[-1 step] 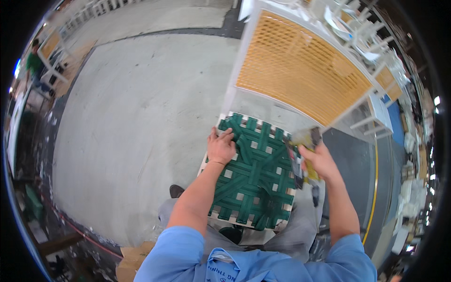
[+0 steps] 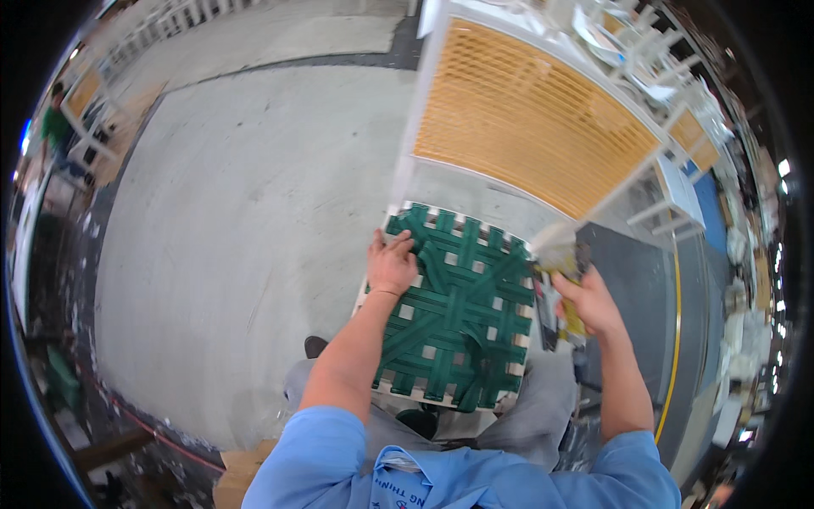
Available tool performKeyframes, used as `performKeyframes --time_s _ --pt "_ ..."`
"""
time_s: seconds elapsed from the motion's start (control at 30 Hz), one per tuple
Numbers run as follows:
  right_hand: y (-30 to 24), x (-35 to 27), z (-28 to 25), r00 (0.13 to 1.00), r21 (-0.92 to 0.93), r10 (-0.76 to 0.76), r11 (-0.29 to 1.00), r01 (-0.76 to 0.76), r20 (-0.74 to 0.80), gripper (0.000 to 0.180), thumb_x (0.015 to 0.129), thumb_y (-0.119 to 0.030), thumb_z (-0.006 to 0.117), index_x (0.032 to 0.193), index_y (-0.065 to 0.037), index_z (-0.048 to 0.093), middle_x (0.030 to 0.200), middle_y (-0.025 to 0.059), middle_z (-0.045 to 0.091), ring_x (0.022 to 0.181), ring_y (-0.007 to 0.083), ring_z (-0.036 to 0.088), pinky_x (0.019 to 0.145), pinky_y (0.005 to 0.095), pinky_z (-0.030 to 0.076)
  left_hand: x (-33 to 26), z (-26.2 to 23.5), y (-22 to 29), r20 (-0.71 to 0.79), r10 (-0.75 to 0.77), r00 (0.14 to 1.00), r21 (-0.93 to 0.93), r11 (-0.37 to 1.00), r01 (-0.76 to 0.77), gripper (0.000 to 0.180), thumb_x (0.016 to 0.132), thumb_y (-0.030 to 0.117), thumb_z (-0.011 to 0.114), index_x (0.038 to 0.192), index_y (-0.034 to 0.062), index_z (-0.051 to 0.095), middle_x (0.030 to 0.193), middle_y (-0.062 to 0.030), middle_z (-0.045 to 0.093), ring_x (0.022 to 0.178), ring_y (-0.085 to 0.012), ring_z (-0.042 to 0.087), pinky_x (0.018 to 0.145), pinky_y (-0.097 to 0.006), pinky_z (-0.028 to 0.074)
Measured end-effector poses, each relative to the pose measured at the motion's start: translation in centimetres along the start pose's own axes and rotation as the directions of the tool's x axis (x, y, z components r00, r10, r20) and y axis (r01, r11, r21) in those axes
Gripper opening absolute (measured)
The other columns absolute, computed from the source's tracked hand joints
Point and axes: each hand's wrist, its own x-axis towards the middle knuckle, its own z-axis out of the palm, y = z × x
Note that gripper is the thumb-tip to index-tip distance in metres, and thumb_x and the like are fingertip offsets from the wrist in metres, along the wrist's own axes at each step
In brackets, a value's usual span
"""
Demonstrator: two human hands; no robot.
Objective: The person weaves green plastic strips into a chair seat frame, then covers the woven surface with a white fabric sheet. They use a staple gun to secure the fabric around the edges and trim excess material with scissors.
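A square white frame woven with green straps (image 2: pixel 458 314) lies across my lap, tilted slightly. My left hand (image 2: pixel 392 265) rests on the straps near the frame's upper left corner, fingers spread and holding nothing. My right hand (image 2: pixel 589 304) is at the frame's right edge, closed around a small yellow and dark tool (image 2: pixel 566 265) that is blurred. My knees in grey trousers show under the frame.
A large white-framed panel with orange weave (image 2: pixel 530 114) lies just beyond the green frame. More white frames (image 2: pixel 678 195) stand at the right by a yellow floor line (image 2: pixel 676 322). Bare concrete floor (image 2: pixel 237 229) spreads left. A person in green (image 2: pixel 56 127) stands far left.
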Motion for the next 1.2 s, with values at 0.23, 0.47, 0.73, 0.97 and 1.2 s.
performKeyframes --time_s 0.23,0.47,0.73,0.97,1.2 --pt "8.1 -29.0 -17.3 0.745 0.229 0.307 0.950 -0.210 -0.592 0.033 0.102 -0.023 0.074 0.130 -0.008 0.063 0.098 0.0044 0.068 0.064 0.0156 0.063 0.054 0.0310 0.051 1.3 -2.5 4.1 -0.057 0.071 0.996 -0.074 0.994 -0.075 0.034 0.097 0.011 0.058 0.127 0.0037 0.070 0.128 -0.0167 0.073 0.117 -0.0369 0.067 0.107 -0.046 0.051" --pt "21.2 -39.3 -19.7 0.418 0.509 0.563 0.826 -0.243 -0.713 0.042 0.100 -0.039 0.077 0.126 -0.009 0.065 0.108 0.0057 0.068 0.072 0.0179 0.067 0.058 0.0327 0.055 -10.5 -5.9 10.3 0.660 -0.078 0.747 -0.589 0.564 0.579 0.031 0.109 0.022 0.056 0.125 -0.0020 0.069 0.109 -0.0176 0.077 0.089 -0.0263 0.075 0.080 -0.037 0.061" --pt "32.2 -35.4 -20.9 0.604 0.811 0.694 0.571 -0.131 -0.391 0.039 0.102 -0.050 0.071 0.111 -0.013 0.071 0.089 0.0022 0.070 0.074 0.0197 0.070 0.058 0.0362 0.058 -20.6 -8.7 14.1 0.949 -0.181 -0.257 0.207 -0.255 0.945 0.062 0.109 0.044 0.058 0.147 -0.0022 0.043 0.149 -0.0329 0.047 0.140 -0.0518 0.048 0.119 -0.062 0.041" --pt "34.4 -34.0 -23.0 0.417 0.242 0.579 0.743 -0.624 -0.701 0.053 0.095 -0.042 0.080 0.127 -0.001 0.070 0.111 0.0168 0.074 0.101 0.0289 0.071 0.085 0.0419 0.057 -19.8 -6.6 13.0 0.896 -0.422 0.139 -0.248 -0.214 0.945 0.049 0.114 0.039 0.050 0.146 0.0024 0.048 0.145 -0.0277 0.053 0.132 -0.0472 0.056 0.115 -0.066 0.042" --pt "36.3 -38.6 -24.9 0.396 -0.235 0.110 0.652 -0.721 -0.912 0.060 0.091 -0.037 0.082 0.132 0.005 0.069 0.127 0.0257 0.072 0.119 0.0382 0.069 0.102 0.0447 0.052 -19.8 -4.9 11.5 0.676 -0.685 0.272 -0.446 -0.087 0.891 0.039 0.111 0.034 0.058 0.134 0.0026 0.056 0.111 -0.0153 0.069 0.089 -0.0321 0.071 0.080 -0.052 0.061"
